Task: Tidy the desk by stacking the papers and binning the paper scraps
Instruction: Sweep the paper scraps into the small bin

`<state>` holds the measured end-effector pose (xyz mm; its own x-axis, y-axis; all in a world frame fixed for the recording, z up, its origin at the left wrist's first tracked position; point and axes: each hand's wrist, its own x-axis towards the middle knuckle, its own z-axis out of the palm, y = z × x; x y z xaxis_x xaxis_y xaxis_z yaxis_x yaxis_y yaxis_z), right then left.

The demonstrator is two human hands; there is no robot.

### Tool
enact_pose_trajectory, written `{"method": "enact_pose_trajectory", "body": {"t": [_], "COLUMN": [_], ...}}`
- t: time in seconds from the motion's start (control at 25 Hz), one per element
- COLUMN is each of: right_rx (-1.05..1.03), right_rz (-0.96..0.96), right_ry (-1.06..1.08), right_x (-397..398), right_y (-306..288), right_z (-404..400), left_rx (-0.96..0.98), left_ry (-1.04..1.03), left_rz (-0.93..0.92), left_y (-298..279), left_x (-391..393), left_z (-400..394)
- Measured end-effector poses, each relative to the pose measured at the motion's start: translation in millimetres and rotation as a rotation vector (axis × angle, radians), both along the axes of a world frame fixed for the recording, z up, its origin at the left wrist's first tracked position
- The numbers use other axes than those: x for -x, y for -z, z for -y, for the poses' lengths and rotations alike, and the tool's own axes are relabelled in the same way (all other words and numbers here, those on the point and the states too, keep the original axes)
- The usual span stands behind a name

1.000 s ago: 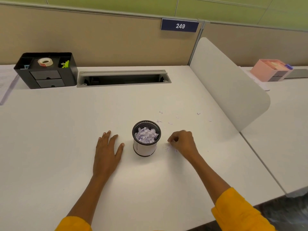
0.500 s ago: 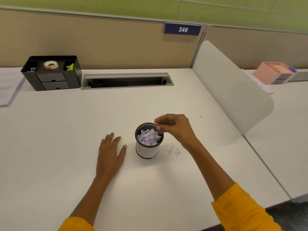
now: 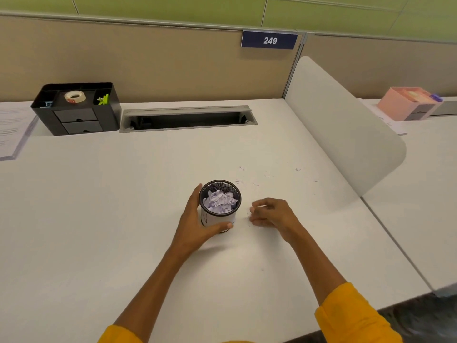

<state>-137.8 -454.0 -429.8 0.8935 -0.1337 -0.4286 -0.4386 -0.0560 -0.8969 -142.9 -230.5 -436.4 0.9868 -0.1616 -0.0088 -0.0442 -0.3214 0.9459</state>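
White desk [image 3: 99, 219] — left hand [image 3: 195, 224] wrapped around scrap-filled cup [image 3: 219, 206], right hand [image 3: 272, 212] beside it, perhaps pinching scraps.

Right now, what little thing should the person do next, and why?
Probably lift the right hand over the cup and drop in what it has gathered. Its fingers are curled on the desk just right of the cup, where tiny scraps lay, and the left hand grips the cup to steady it. More scraps lie farther back for later.
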Motion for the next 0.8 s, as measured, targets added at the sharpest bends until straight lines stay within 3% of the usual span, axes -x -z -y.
{"method": "enact_pose_trajectory", "body": {"t": [0.16,0.32,0.52,0.72,0.8], "right_rx": [-0.239,-0.334,-0.377,-0.418,-0.418], "right_rz": [0.143,-0.067,0.122,0.078,0.112], "right_ry": [0.069,-0.213,0.071,-0.033,0.055], "right_x": [-1,8,-9,-21,-28], "right_y": [3,4,9,17,17], "right_z": [-5,-10,-16,-35,-34], "left_rx": [0.172,0.203,0.219,0.234,0.230], "left_ry": [-0.116,-0.234,-0.260,-0.277,-0.258], "left_rz": [0.001,0.017,0.011,-0.016,-0.022], "left_y": [-7,-15,-19,-15,-13], "left_x": [-1,-12,-17,-14,-13], "left_z": [6,-12,-24,-21,-21]}}
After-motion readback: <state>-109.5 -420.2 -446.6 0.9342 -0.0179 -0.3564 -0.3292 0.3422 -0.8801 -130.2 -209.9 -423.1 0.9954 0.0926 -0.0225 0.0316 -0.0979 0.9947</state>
